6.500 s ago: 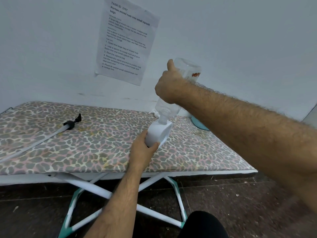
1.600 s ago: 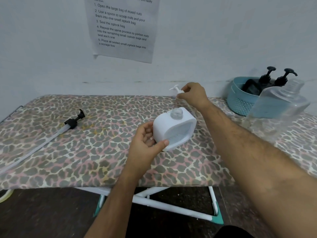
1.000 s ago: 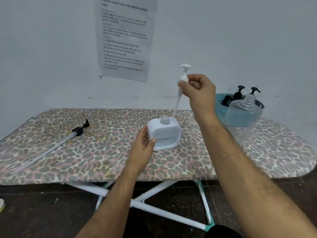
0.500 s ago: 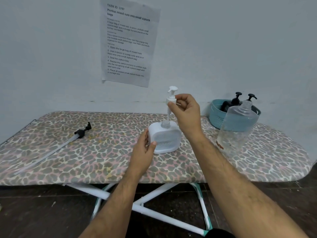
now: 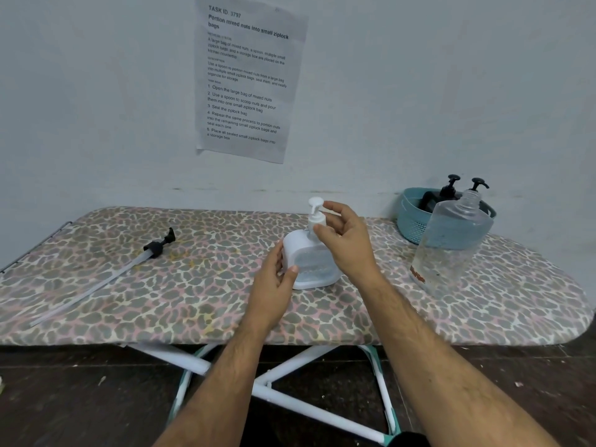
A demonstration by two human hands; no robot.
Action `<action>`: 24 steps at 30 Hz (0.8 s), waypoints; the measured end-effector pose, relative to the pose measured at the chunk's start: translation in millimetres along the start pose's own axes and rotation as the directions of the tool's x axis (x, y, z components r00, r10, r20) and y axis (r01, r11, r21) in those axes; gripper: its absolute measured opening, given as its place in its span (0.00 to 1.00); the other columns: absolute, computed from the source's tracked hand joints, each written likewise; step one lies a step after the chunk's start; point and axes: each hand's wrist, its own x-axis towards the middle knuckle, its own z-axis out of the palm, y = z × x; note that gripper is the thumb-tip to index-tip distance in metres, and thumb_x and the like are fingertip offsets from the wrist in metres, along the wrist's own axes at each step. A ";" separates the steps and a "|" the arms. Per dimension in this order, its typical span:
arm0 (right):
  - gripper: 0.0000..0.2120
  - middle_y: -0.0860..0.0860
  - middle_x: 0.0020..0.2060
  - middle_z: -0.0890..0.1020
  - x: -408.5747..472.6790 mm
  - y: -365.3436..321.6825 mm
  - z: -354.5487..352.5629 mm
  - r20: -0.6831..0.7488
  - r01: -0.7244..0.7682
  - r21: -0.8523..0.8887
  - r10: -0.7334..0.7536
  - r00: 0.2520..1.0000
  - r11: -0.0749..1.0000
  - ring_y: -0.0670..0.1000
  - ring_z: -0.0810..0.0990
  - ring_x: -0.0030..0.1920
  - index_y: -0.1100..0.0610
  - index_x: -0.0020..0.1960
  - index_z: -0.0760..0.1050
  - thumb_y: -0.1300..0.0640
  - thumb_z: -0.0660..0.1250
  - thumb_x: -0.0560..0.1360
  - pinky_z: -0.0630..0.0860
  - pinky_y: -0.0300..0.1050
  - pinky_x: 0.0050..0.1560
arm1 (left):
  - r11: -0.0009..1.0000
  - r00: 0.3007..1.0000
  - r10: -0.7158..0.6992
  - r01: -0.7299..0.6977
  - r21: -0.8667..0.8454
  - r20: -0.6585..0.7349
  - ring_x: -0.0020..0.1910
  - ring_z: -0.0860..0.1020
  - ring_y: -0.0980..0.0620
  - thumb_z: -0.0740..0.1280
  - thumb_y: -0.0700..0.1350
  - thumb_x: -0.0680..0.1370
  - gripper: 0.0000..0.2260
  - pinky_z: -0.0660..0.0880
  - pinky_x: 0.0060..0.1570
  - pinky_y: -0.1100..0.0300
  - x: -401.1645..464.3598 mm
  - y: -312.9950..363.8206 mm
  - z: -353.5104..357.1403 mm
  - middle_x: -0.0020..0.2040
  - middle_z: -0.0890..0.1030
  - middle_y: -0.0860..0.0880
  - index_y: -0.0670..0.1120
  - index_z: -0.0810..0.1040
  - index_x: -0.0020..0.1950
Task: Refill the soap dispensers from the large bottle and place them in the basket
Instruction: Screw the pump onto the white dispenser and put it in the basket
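My left hand [image 5: 272,285] grips the squat white plastic soap dispenser [image 5: 311,264] by its left wall, thumb on the front face, fingers wrapped behind. It stands upright on the leopard-print ironing board [image 5: 193,285], near the middle.

My right hand [image 5: 346,238] is at the white pump head [image 5: 315,212], which sits in the dispenser's neck with its spout pointing left. Thumb and forefinger are curled in at the pump's collar, touching it on the right side; the other fingers are spread loosely above. Whether the pinch is firm I cannot tell.

The pump's long axis runs straight up, in line with the neck below it. So the turning is about a vertical axis, and the collar lies just left of my right fingertips. The right hand is the nearer one for this; the left only braces the body. I judge the collar is not yet proven tight.

The teal perforated plastic basket [image 5: 411,225] stands at the far right against the wall, holding two black pump dispensers [image 5: 443,195]. The large clear plastic bottle [image 5: 451,243], uncapped, stands just in front of it, in the way of a direct carry to the basket.

A long black-headed pump with a clear tube [image 5: 129,266] lies at far left.
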 end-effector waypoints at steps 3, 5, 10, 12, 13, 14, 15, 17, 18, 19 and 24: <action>0.19 0.50 0.56 0.84 -3.5 4.5 -0.3 0.005 -0.007 -0.005 0.007 1.000 1.000 0.46 0.82 0.58 0.55 0.64 0.77 0.64 0.70 0.75 0.79 0.43 0.58 | 1.000 1.000 0.002 -0.002 0.000 -0.001 0.58 0.73 0.73 0.64 0.45 0.81 0.25 0.73 0.56 0.68 0.0 1.0 0.0 0.68 0.72 0.58 0.53 0.62 0.77; 0.17 0.48 0.55 0.84 -5.2 6.5 -0.6 -0.004 -0.001 -0.030 0.000 1.000 1.000 0.43 0.82 0.56 0.55 0.61 0.79 0.65 0.71 0.74 0.78 0.41 0.56 | 1.000 1.000 0.007 -0.007 0.002 0.001 0.56 0.73 0.75 0.64 0.44 0.81 0.25 0.73 0.53 0.69 -0.2 2.3 0.3 0.65 0.72 0.59 0.53 0.62 0.76; 0.14 0.48 0.50 0.85 -6.3 10.9 -0.8 -0.023 -0.014 -0.050 0.013 1.000 0.999 0.46 0.83 0.52 0.55 0.57 0.81 0.59 0.72 0.71 0.81 0.49 0.54 | 1.000 1.000 0.009 -0.009 0.010 -0.008 0.57 0.72 0.73 0.65 0.44 0.81 0.26 0.73 0.53 0.70 0.2 1.6 -0.2 0.67 0.71 0.58 0.54 0.61 0.77; 0.13 0.49 0.50 0.85 -6.0 12.3 -0.9 -0.025 -0.024 -0.040 0.023 0.999 0.999 0.48 0.84 0.51 0.54 0.56 0.81 0.60 0.73 0.72 0.81 0.51 0.54 | 1.000 1.000 0.012 -0.012 0.008 -0.008 0.58 0.73 0.72 0.65 0.44 0.81 0.25 0.73 0.54 0.68 0.6 0.7 0.0 0.66 0.72 0.58 0.54 0.62 0.76; 0.13 0.49 0.50 0.85 -6.0 12.9 -1.0 -0.024 -0.027 -0.035 0.026 0.999 0.999 0.48 0.84 0.51 0.53 0.56 0.81 0.59 0.73 0.71 0.81 0.51 0.54 | 1.000 1.000 0.012 -0.012 0.008 -0.007 0.57 0.73 0.72 0.65 0.43 0.81 0.25 0.73 0.54 0.68 0.6 0.8 0.2 0.66 0.72 0.58 0.54 0.62 0.76; 0.14 0.49 0.49 0.85 -6.2 13.2 -1.2 -0.022 -0.032 -0.031 0.031 0.999 0.999 0.48 0.84 0.51 0.54 0.56 0.81 0.58 0.73 0.70 0.81 0.50 0.53 | 1.000 1.000 0.011 -0.011 0.005 -0.006 0.57 0.73 0.72 0.65 0.43 0.81 0.25 0.73 0.53 0.68 0.8 1.0 0.4 0.66 0.72 0.58 0.54 0.62 0.76; 0.14 0.49 0.49 0.86 -6.2 13.7 -1.5 -0.017 -0.037 -0.024 0.036 0.999 0.999 0.49 0.84 0.51 0.54 0.56 0.81 0.57 0.73 0.70 0.81 0.50 0.53 | 1.000 1.000 0.010 -0.010 0.003 -0.006 0.57 0.73 0.72 0.65 0.43 0.81 0.25 0.73 0.53 0.68 1.0 1.0 0.6 0.66 0.72 0.58 0.54 0.62 0.76; 0.13 0.51 0.48 0.86 -5.8 15.0 -2.0 -0.002 -0.048 -0.009 0.048 0.999 0.999 0.50 0.84 0.50 0.56 0.55 0.80 0.59 0.74 0.70 0.81 0.51 0.51 | 1.000 1.000 0.005 -0.005 -0.003 -0.009 0.57 0.73 0.72 0.65 0.43 0.80 0.26 0.74 0.53 0.68 0.7 0.5 0.7 0.66 0.72 0.58 0.54 0.62 0.76; 0.12 0.52 0.48 0.86 -5.4 14.6 -2.8 0.005 -0.061 0.000 0.061 0.998 0.998 0.50 0.84 0.49 0.56 0.54 0.79 0.61 0.74 0.71 0.81 0.50 0.50 | 1.000 1.000 0.004 -0.004 -0.004 -0.011 0.57 0.73 0.72 0.65 0.43 0.80 0.26 0.74 0.53 0.68 0.6 0.1 0.7 0.66 0.72 0.58 0.53 0.62 0.76; 0.12 0.52 0.47 0.85 -4.1 13.7 -4.2 0.015 -0.074 0.006 0.074 0.997 0.997 0.50 0.84 0.48 0.56 0.53 0.79 0.62 0.74 0.71 0.81 0.48 0.48 | 1.000 1.000 0.004 -0.004 -0.003 -0.012 0.57 0.73 0.72 0.65 0.43 0.80 0.26 0.74 0.53 0.69 0.3 0.3 0.6 0.66 0.72 0.58 0.53 0.62 0.76; 0.18 0.52 0.52 0.85 7.4 -1.0 -17.4 0.185 -0.134 0.026 0.127 0.974 0.991 0.49 0.83 0.53 0.57 0.59 0.75 0.66 0.74 0.72 0.77 0.41 0.50 | 1.000 1.000 -0.004 0.003 -0.011 -0.007 0.59 0.73 0.69 0.65 0.44 0.80 0.26 0.73 0.53 0.70 -0.5 1.5 -1.0 0.68 0.71 0.57 0.54 0.62 0.76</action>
